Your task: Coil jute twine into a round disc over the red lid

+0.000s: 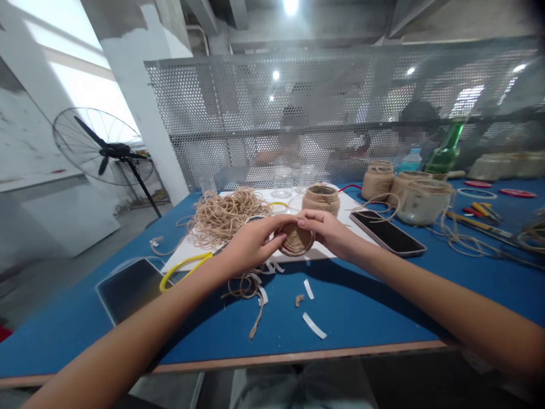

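Between my two hands is a round jar lid (297,240) with twine across its face, tilted toward me. My left hand (254,241) grips its left side, thumb and fingers closed on the rim. On the upper right edge my right hand (327,232) pinches it, fingertips meeting those of the left. Just behind stands a twine-wrapped jar (320,199). A tangled heap of twine (230,216) lies to the left on a white board (183,255). Yellow-handled scissors (187,267) are partly hidden under my left forearm.
A phone (387,233) lies at the right, near several twine-wrapped jars (378,180) and a green bottle (446,150). A dark tablet-like panel (131,287) is at the left. White strips (314,325) lie in front. People sit behind the perforated screen (238,113).
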The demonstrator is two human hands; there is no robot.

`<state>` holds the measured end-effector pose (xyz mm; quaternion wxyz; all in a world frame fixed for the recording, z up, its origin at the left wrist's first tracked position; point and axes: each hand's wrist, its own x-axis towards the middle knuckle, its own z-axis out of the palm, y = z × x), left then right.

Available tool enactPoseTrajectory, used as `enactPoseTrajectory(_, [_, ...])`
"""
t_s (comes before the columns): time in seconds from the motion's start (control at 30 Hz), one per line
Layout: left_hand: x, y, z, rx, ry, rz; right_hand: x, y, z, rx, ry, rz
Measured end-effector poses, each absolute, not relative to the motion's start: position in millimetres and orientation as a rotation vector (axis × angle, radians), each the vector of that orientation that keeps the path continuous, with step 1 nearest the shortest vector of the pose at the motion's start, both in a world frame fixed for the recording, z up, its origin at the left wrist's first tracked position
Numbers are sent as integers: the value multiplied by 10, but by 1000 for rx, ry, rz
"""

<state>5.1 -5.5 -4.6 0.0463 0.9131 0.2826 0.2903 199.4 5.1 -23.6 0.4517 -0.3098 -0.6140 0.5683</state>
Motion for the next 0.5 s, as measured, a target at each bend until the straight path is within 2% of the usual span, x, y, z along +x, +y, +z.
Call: enactPoseTrajectory(0.5, [-21,3,-102,3054,1084,980,1980,61,-248,-752,-1375,1381])
